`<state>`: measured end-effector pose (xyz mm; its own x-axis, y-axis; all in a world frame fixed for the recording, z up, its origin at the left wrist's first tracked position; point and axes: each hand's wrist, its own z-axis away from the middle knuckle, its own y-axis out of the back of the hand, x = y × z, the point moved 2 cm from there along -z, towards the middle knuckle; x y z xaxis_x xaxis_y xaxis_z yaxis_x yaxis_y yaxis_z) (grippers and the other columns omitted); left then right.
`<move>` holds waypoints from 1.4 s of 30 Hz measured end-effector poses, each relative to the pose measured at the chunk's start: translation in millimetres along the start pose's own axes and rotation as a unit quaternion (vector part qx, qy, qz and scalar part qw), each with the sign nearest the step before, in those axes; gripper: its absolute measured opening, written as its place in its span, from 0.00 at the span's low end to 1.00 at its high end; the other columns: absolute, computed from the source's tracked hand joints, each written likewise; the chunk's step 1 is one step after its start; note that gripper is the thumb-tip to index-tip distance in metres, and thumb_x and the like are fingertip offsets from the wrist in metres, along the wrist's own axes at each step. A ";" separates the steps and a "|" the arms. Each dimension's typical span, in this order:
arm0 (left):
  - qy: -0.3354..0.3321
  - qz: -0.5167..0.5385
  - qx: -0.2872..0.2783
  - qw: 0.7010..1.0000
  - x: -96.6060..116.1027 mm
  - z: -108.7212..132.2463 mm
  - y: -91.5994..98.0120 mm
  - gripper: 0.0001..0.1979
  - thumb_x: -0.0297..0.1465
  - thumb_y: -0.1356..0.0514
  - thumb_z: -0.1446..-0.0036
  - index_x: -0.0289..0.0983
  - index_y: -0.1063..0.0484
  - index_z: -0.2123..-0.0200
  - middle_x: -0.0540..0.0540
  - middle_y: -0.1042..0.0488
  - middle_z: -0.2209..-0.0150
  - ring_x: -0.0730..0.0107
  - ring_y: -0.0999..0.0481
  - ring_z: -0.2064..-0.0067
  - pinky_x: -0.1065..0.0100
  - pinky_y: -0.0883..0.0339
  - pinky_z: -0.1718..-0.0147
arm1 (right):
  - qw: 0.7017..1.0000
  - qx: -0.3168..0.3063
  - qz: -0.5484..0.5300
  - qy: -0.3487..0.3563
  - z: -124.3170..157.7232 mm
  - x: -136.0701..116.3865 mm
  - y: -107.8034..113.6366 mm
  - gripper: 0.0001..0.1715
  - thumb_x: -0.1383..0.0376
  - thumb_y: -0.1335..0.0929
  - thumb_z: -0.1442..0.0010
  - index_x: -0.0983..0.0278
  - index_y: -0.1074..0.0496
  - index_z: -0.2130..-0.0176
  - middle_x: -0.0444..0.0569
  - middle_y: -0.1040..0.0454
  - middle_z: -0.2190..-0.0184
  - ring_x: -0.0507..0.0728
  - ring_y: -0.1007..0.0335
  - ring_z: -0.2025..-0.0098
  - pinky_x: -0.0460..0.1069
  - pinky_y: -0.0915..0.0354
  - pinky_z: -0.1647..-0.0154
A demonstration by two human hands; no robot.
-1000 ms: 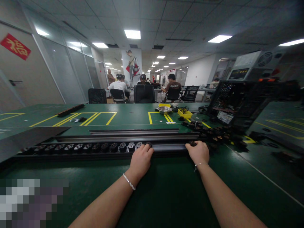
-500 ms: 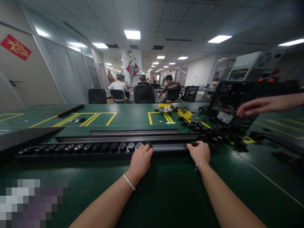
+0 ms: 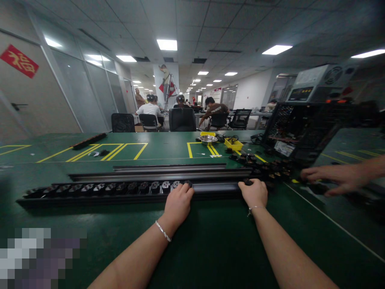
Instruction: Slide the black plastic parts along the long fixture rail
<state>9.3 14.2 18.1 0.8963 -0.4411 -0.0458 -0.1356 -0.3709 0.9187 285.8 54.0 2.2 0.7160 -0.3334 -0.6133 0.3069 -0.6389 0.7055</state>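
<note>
A long black rail (image 3: 215, 187) lies across the green table (image 3: 210, 241) in front of me. Its left part holds a row of several black socket modules (image 3: 120, 187). My left hand (image 3: 178, 202) rests on the rail's front edge beside the last module, fingers curled over it. My right hand (image 3: 255, 192) is closed at the rail's right end, pinching a small black part (image 3: 247, 182). Two more rails (image 3: 162, 172) lie just behind.
A heap of loose black modules (image 3: 270, 170) lies right of the rail. Another person's hand (image 3: 331, 178) reaches in from the right onto the table. An open computer case (image 3: 303, 128), a yellow tray (image 3: 234, 143) and a metal bowl (image 3: 208, 139) stand behind. Seated people are far back.
The other person's hand came in from the right and dropped from the computer case to the table. The dark panel at the left edge is gone. My hands have barely shifted.
</note>
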 end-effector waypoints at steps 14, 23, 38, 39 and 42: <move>0.006 0.005 -0.016 1.000 0.4 0.0 1.2 0.11 0.23 0.50 0.44 0.39 0.32 0.60 0.45 0.32 0.59 0.65 0.35 0.58 0.65 0.39 0.63 | 0.999 0.018 -0.028 -0.006 0.2 2.2 -0.6 0.21 0.55 0.34 0.57 0.66 0.30 0.65 0.53 0.35 0.66 0.60 0.37 0.63 0.53 0.40 0.56; 0.012 0.012 -0.019 1.000 0.7 -0.1 2.1 0.11 0.23 0.49 0.44 0.40 0.32 0.60 0.45 0.32 0.59 0.65 0.35 0.58 0.66 0.39 0.63 | 0.999 0.029 -0.039 -0.021 -6.9 11.8 -1.8 0.22 0.54 0.34 0.57 0.66 0.30 0.65 0.53 0.36 0.66 0.59 0.37 0.64 0.53 0.39 0.57; 0.007 0.017 -0.013 1.000 -0.7 0.5 2.0 0.11 0.24 0.49 0.43 0.40 0.32 0.60 0.45 0.31 0.60 0.65 0.35 0.59 0.65 0.39 0.62 | 0.997 0.055 -0.024 -0.050 -24.1 32.5 6.0 0.22 0.55 0.34 0.58 0.66 0.29 0.65 0.53 0.37 0.69 0.61 0.39 0.62 0.54 0.40 0.57; 0.006 0.017 -0.008 1.000 -1.0 0.8 1.6 0.11 0.24 0.49 0.43 0.41 0.32 0.60 0.46 0.31 0.60 0.65 0.35 0.59 0.66 0.39 0.62 | 0.997 0.055 -0.021 -0.052 -25.3 33.5 7.0 0.21 0.55 0.34 0.58 0.66 0.29 0.66 0.53 0.37 0.69 0.62 0.39 0.62 0.54 0.40 0.57; 0.006 0.019 0.010 1.000 -2.3 1.8 -0.2 0.10 0.25 0.49 0.42 0.40 0.32 0.60 0.46 0.32 0.60 0.65 0.35 0.59 0.66 0.39 0.62 | 0.998 0.043 -0.012 -0.052 -27.1 34.1 8.6 0.21 0.55 0.34 0.58 0.66 0.29 0.66 0.53 0.36 0.69 0.62 0.39 0.62 0.54 0.40 0.57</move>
<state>6.6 13.8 17.3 0.8953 -0.4454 -0.0058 -0.1782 -0.3701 0.9118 329.9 55.9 -3.1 0.6385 -0.3841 -0.6669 0.2650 -0.7039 0.6590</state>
